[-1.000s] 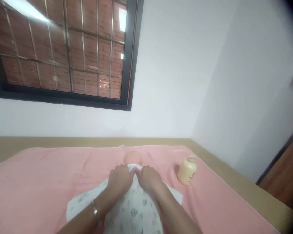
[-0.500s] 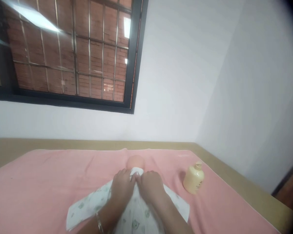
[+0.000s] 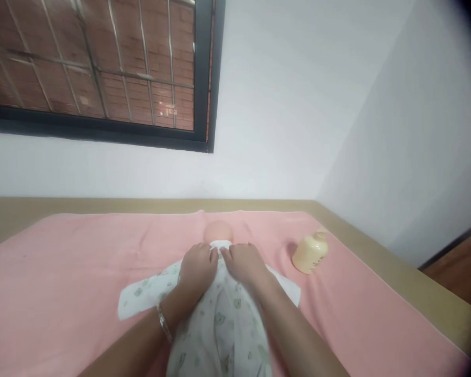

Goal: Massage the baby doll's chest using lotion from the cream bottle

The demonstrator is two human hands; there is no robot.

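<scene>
A small white garment with green printed figures (image 3: 220, 319) lies with its sleeves spread out on a pink cloth (image 3: 82, 262). A smooth, skin-toned round head (image 3: 218, 231), which looks like a doll's, shows just beyond the white collar. On the left side of the neckline, my left hand (image 3: 198, 266) has its fingers closed on the fabric. My right hand (image 3: 245, 264) grips the right side likewise, the two thumbs a small gap apart near the collar. Under the garment, the doll's body is hidden. My left wrist wears a bracelet.
To the right, a pale yellow bottle (image 3: 310, 253) stands on the pink cloth. A tan table edge (image 3: 259, 205) borders the cloth at the back and right. Behind it rise a white wall (image 3: 267, 131) and a dark-framed, barred window (image 3: 102, 78).
My view has tilted downward, so everything sits higher in it. My thumbs have parted slightly at the neckline, and more of the garment's front shows between my arms.
</scene>
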